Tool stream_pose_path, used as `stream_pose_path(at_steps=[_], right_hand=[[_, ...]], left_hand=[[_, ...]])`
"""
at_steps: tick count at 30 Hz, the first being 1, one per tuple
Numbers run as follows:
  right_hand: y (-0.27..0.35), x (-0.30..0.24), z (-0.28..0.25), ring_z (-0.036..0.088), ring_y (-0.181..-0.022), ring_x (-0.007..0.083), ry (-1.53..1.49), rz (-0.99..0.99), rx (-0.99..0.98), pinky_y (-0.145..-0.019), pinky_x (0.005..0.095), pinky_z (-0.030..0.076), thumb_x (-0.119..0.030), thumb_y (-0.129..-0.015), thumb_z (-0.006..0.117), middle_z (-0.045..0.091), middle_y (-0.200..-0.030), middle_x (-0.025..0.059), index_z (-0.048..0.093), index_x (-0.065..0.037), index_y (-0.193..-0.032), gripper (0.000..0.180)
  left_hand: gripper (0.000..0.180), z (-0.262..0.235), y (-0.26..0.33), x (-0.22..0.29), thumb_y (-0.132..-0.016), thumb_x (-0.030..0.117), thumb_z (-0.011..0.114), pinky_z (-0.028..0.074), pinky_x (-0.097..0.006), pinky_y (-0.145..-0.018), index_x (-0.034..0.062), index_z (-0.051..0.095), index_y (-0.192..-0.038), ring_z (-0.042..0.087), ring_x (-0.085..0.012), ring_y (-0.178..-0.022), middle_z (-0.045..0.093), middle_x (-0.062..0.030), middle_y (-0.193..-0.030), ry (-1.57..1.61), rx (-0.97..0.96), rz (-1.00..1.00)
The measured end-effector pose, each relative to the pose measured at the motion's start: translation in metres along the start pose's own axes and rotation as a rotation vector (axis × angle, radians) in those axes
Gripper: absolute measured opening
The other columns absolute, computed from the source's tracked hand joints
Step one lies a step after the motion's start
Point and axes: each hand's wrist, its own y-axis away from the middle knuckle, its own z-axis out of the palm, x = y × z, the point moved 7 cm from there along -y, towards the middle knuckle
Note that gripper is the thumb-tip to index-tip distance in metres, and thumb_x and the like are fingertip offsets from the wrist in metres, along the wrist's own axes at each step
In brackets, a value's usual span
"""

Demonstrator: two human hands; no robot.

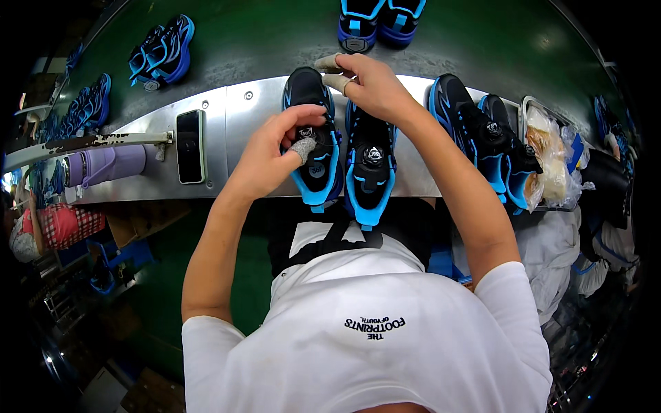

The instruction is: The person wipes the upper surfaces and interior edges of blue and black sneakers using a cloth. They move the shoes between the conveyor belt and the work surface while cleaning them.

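Two black and blue shoes stand side by side on a metal shelf (227,117) in front of me, toes pointing away. My left hand (272,155), thumb wrapped in grey tape, pinches the round dial area on the tongue of the left shoe (313,148). My right hand (368,86), with taped fingertips, rests on the toe of the right shoe (372,172). That shoe's own round dial shows uncovered.
A dark phone (189,146) lies on the shelf at left, beside a purple bottle (103,165). Another shoe pair (482,138) and plastic bags (551,158) sit at right. More pairs (162,55) ride the green belt (261,41) beyond. A person (41,227) sits at far left.
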Motion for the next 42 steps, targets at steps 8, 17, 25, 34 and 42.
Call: stream_pose_path(at_steps=[8, 17, 25, 34, 42], right_hand=[[-0.006, 0.004, 0.012, 0.066, -0.091, 0.0204, 0.080, 0.079, -0.133, -0.084, 0.0317, 0.052, -0.022, -0.093, 0.061, 0.068, -0.111, 0.0124, 0.063, -0.007, -0.123, 0.034], [-0.001, 0.005, 0.013, 0.066, -0.091, 0.0197, 0.054, 0.144, -0.183, -0.082, 0.0316, 0.052, -0.020, -0.092, 0.061, 0.068, -0.110, 0.0126, 0.064, -0.006, -0.122, 0.033], [0.001, 0.007, 0.015, 0.066, -0.093, 0.0213, 0.070, 0.136, -0.175, -0.085, 0.0318, 0.051, -0.020, -0.092, 0.061, 0.068, -0.111, 0.0142, 0.064, -0.006, -0.121, 0.033], [0.003, 0.010, 0.013, 0.066, -0.090, 0.0203, 0.076, 0.142, -0.180, -0.082, 0.0310, 0.052, -0.019, -0.092, 0.061, 0.067, -0.111, 0.0133, 0.065, -0.006, -0.121, 0.032], [0.004, 0.007, 0.016, 0.067, -0.086, 0.0201, 0.087, 0.132, -0.162, -0.082, 0.0304, 0.052, -0.016, -0.091, 0.062, 0.067, -0.111, 0.0132, 0.065, -0.006, -0.120, 0.031]], left_hand=[[0.052, 0.004, 0.001, -0.007, -0.080, 0.002, 0.070, 0.038, -0.022, -0.079, 0.0061, 0.056, -0.130, 0.044, -0.0078, -0.085, 0.057, -0.0016, -0.115, 0.283, -0.094, -0.033], [0.049, 0.001, -0.001, -0.012, -0.083, 0.010, 0.069, 0.038, -0.025, -0.085, 0.0073, 0.055, -0.130, 0.047, -0.0100, -0.088, 0.058, -0.0016, -0.114, 0.215, -0.145, 0.006], [0.049, 0.000, 0.004, -0.007, -0.079, 0.009, 0.071, 0.038, -0.024, -0.084, 0.0061, 0.057, -0.126, 0.048, -0.0111, -0.091, 0.059, -0.0011, -0.103, -0.122, 0.069, 0.062], [0.054, -0.001, 0.006, -0.001, -0.081, 0.010, 0.071, 0.037, -0.024, -0.088, 0.0042, 0.055, -0.132, 0.051, -0.0110, -0.096, 0.062, -0.0021, -0.110, -0.228, 0.087, 0.132], [0.051, -0.004, -0.007, -0.015, -0.086, 0.010, 0.065, 0.036, -0.025, -0.094, 0.0066, 0.053, -0.136, 0.055, -0.0123, -0.107, 0.064, -0.0041, -0.118, 0.084, -0.246, 0.096]])
